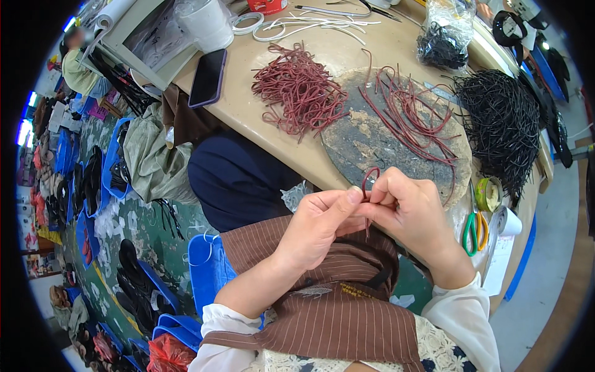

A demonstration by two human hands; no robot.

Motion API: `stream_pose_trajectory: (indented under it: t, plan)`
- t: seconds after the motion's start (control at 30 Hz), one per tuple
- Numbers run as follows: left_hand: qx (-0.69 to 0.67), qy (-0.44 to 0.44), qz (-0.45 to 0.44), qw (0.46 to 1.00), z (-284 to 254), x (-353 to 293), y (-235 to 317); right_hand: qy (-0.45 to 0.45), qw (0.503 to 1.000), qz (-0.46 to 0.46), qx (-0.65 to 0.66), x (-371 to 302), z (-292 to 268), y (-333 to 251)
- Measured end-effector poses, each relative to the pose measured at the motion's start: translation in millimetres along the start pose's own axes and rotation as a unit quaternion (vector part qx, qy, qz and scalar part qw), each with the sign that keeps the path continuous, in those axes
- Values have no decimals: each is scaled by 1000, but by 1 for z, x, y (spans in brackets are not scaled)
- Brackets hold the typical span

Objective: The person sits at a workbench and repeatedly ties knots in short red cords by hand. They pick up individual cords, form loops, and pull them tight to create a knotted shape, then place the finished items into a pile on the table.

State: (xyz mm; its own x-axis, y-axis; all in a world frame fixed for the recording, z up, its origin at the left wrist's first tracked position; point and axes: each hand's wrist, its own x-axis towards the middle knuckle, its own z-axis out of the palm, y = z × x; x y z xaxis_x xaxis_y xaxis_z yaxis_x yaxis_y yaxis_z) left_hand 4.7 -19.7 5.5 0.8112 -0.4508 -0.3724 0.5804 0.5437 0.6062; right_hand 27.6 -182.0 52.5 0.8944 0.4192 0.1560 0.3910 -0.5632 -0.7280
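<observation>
Between my two hands, above my lap at the table's near edge, is a thin dark red cord (372, 173) bent into a small loop. My left hand (325, 218) pinches it with thumb and forefinger, and my right hand (406, 204) pinches it from the other side, the fingertips close together. A short end hangs below the fingers. Loose dark red cords (409, 115) lie on a round worn board (350, 146) just beyond my hands. To its left is a tangled heap of short red cord pieces (297, 90).
A bundle of black cords (501, 124) lies right of the board. Nearby are scissors with green and orange handles (471, 234), a tape roll (488, 194) and a white roll (509, 221). A phone (207, 77) rests at the table's left edge. Blue bins (207, 263) stand on the floor.
</observation>
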Motion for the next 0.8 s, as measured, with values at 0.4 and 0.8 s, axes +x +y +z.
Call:
stream_pose_trajectory:
  t: [0.4,0.8]
  plan:
    - [149,55,177,971,11,11,10,83,932,149,320,-13,12,11]
    - [267,95,294,913,10,18,0,-41,831,203,516,-17,12,26]
